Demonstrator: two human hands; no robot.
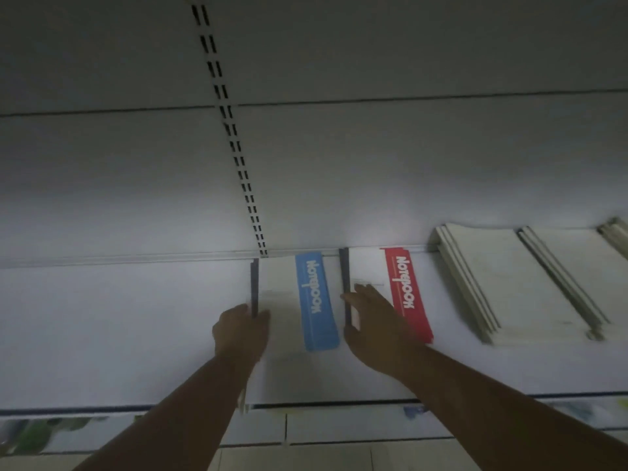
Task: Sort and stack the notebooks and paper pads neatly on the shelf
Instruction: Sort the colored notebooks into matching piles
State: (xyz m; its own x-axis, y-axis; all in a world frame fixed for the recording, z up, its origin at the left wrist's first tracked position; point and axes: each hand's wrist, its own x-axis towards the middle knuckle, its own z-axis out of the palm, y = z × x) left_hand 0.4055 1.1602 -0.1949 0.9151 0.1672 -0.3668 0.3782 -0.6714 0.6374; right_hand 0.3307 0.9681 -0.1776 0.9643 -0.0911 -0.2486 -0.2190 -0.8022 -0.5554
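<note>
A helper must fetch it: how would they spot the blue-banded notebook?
On the white shelf, look below the slotted upright of the back panel. The blue notebook, held by the left hand, lies there; its blue title band sets it apart from the red-banded notebook beside it.

Open shelf (119, 328) room left of the blue notebook (316, 300); paper pads (509, 283) (stacked) block the right
</note>
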